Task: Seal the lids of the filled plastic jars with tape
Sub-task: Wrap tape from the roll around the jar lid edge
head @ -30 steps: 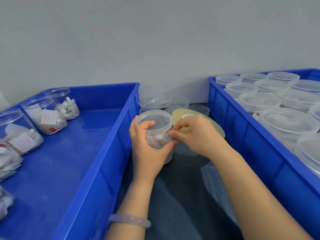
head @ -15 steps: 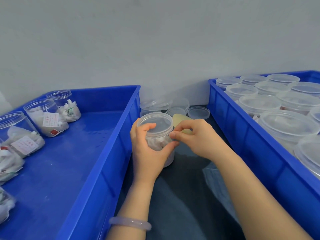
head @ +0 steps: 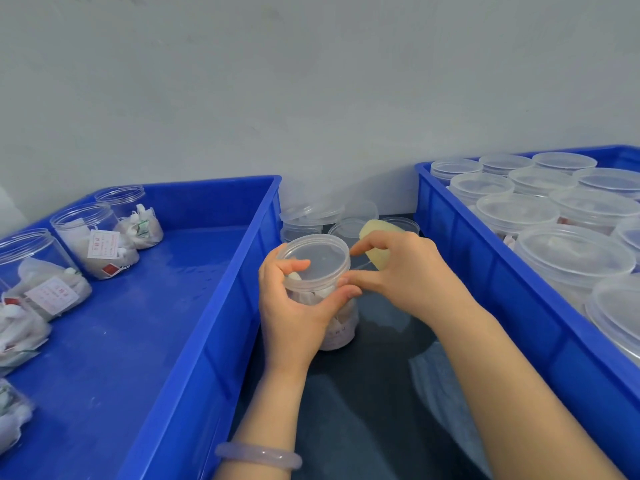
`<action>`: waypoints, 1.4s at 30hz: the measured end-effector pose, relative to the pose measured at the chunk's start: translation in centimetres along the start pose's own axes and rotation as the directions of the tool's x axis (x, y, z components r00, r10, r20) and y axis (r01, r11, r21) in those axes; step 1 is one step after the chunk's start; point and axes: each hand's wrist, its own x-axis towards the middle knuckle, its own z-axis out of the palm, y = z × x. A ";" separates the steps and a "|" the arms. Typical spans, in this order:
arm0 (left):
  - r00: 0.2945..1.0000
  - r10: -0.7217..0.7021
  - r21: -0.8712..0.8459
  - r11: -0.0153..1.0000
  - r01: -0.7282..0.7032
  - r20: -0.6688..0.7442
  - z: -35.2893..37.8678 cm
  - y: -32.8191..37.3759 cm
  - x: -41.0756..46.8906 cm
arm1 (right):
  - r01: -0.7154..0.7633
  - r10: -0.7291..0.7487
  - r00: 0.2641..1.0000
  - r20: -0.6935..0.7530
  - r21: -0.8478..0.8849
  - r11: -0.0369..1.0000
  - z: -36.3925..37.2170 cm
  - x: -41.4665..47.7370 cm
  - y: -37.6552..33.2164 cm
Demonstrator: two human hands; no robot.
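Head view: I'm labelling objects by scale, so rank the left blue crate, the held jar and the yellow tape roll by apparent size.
1. left blue crate, clearly largest.
2. held jar.
3. yellow tape roll, judged by its visible part; the right hand hides the rest, so unsure.

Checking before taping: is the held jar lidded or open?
Lidded. The clear lid sits flat on the jar, which the left hand grips upright; the right hand holds the tape roll.

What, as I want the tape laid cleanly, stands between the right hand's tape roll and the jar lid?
Nothing visible does. The right hand holds the tape roll just beside the lid; the left hand grips the jar.
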 end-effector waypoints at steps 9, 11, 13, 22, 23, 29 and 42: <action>0.985 -0.092 -0.146 0.983 0.114 0.148 -1.1 0.6 0.0 | 0.003 -0.015 0.979 0.205 0.061 0.998 -2.2 -0.2 0.7; 0.986 -0.086 -0.180 0.977 0.111 0.145 -1.3 0.7 0.0 | 0.012 -0.033 0.968 0.250 0.085 0.996 -2.6 -0.4 0.8; 0.987 -0.087 -0.225 0.967 0.117 0.137 -1.4 0.6 0.0 | 0.011 -0.040 0.960 0.279 0.104 0.995 -2.8 -0.5 0.8; 0.978 -0.108 -0.411 0.895 0.173 0.177 -1.6 0.6 0.0 | -0.019 -0.006 0.955 0.297 0.083 0.996 -4.0 -0.6 0.4; 0.977 -0.108 -0.411 0.894 0.177 0.186 -1.6 0.6 0.0 | -0.022 -0.004 0.955 0.297 0.083 0.996 -3.9 -0.6 0.4; 0.968 -0.096 -0.424 0.886 0.190 0.233 -1.8 0.0 0.3 | 0.003 -0.035 0.959 0.283 0.113 0.994 -3.7 -0.5 0.6; 0.921 -0.234 -0.329 0.883 0.336 0.312 -2.1 0.5 0.3 | -0.057 -0.032 0.934 0.356 0.238 0.970 -3.1 -1.1 0.1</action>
